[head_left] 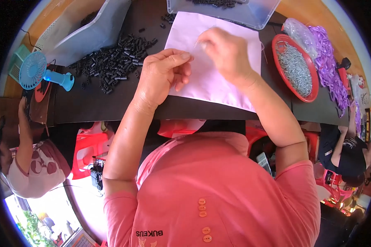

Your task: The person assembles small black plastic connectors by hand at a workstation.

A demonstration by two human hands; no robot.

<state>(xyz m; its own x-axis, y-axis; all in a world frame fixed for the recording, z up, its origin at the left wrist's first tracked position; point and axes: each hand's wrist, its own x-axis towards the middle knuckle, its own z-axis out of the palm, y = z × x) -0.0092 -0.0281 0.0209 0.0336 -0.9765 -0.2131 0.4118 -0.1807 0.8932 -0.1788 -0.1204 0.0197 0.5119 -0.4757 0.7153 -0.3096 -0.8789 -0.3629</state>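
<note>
Both my hands are over a pink sheet (218, 88) on the dark table. My left hand (163, 72) is closed, thumb pressed to the index finger and the other fingers curled. Whatever it may pinch is too small to make out. To its right, my right hand (228, 55) is slightly blurred, its fingertips closed on a thin silvery piece (196, 43). The fingertips of the two hands are close but apart. A heap of short black tubular pieces (119, 59) lies left of my left hand. Right of my right hand, a red bowl (315, 88) holds many small silvery metal pieces (294, 68).
A translucent bin (92, 35) stands at the far left, and another clear bin (259, 14) sits beyond the sheet. A small blue fan (33, 70) is on the left. Purple ribbons (327, 61) and a clear plastic bag (299, 35) lie right. People sit at both sides.
</note>
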